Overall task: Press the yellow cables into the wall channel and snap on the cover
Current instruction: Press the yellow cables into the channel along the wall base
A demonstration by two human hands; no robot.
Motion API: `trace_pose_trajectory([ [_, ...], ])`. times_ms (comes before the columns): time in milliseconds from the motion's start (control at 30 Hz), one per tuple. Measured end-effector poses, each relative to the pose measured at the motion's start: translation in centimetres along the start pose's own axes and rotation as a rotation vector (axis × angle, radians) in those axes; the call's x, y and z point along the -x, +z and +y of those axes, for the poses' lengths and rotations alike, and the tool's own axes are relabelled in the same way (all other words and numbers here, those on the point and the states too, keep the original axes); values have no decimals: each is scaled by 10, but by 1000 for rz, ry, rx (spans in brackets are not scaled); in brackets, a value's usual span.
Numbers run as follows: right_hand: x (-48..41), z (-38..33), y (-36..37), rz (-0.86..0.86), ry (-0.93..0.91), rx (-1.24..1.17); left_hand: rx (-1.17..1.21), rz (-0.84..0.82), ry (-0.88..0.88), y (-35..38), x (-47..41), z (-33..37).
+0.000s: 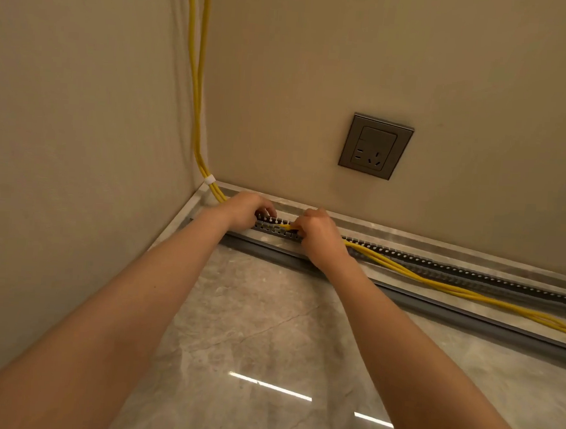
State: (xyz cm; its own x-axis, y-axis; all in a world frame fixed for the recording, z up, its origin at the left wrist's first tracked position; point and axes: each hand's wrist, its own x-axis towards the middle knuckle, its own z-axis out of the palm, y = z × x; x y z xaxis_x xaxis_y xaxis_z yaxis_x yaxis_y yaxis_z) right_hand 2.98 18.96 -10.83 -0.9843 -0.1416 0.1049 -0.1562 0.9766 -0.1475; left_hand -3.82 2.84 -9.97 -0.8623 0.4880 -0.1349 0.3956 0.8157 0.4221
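Note:
Yellow cables (437, 282) come down the wall corner, pass a white clip (209, 178), and run along the foot of the wall. A grey slotted channel (471, 276) lies along the skirting. My left hand (243, 210) has its fingers curled over the channel's left end, pressing down on the cables there. My right hand (317, 231) pinches the cables just to the right, over the channel. Right of my hands the cables lie loose outside the channel. A long grey cover strip (435, 308) lies on the floor, parallel to the channel.
A grey wall socket (376, 146) sits above the skirting to the right. The glossy marble floor (265, 347) stretches toward me. The side wall (79, 133) closes in on the left at the corner.

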Motion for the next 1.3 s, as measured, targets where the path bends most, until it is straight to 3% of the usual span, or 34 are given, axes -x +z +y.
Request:
trace_pose_trajectory([
  [133, 8, 0, 9, 39, 34, -40, 18, 51, -36, 7, 7, 4],
  [333, 12, -14, 14, -6, 103, 72, -82, 1, -100, 26, 6, 38],
  [500, 11, -1, 4, -40, 1, 57, -134, -39, -78, 33, 4, 36],
  [633, 26, 18, -1, 83, -9, -1, -212, -46, -98, 28, 7, 35],
  [900, 44, 55, -3, 96, 105, -138, -210, -70, -135, 23, 4, 35],
  [1067, 33, 50, -1, 158, 111, -2, -244, -72, -169, 32, 5, 43],
  [1200, 39, 44, 5, 201, 66, 234, -255, -13, -57, 44, 10, 63],
  [1300, 41, 44, 9, 234, 66, 169, -310, 68, 82, 58, 14, 70],
])
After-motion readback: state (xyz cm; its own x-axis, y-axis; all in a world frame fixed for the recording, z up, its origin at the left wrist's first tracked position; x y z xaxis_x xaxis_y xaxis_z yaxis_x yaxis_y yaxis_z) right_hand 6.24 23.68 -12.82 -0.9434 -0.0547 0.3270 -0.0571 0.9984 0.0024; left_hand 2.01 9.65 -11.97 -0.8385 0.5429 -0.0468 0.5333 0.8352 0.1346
